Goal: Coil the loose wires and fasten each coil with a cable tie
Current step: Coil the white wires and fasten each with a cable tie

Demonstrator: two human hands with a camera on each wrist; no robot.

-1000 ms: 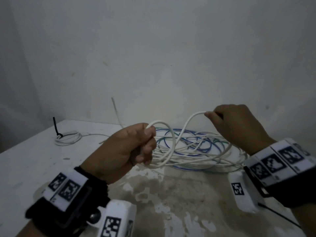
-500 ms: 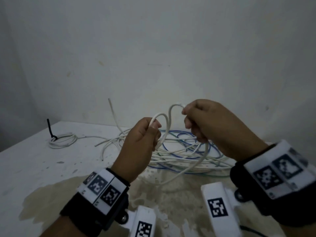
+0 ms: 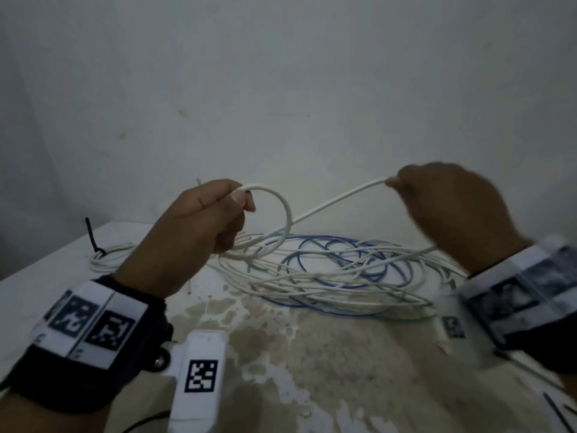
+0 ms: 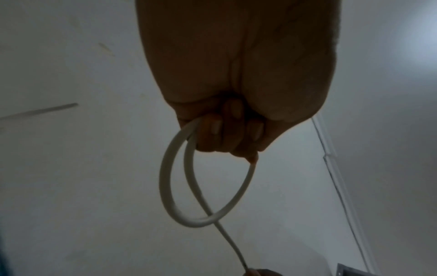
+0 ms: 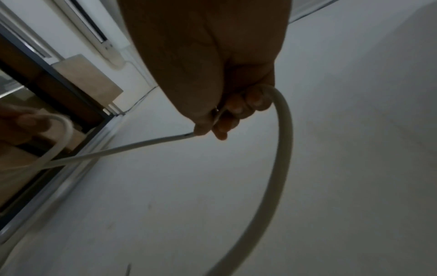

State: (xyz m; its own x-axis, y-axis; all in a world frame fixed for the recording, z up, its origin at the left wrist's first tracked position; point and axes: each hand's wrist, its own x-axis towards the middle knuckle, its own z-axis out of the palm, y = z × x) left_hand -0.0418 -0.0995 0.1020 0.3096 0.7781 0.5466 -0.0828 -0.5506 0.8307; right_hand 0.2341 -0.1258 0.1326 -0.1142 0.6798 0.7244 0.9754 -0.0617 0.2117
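White wire (image 3: pixel 337 200): 1, both hands grip | left hand (image 3: pixel 199 226) holds loop | right hand (image 3: pixel 449 207) pinches

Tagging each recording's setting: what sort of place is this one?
Probably a bare indoor work corner: a stained white table against a plain wall, piled with loose wires beside one tied coil.

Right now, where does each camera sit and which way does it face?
Head: on the person's head, looking down at both hands, left hand, right hand, over the stained white table.
Left wrist: faces along the left-hand fingers gripping a thick white wire loop.
Right wrist: faces along the right hand pinching that wire.
Shared: all three show the wire.
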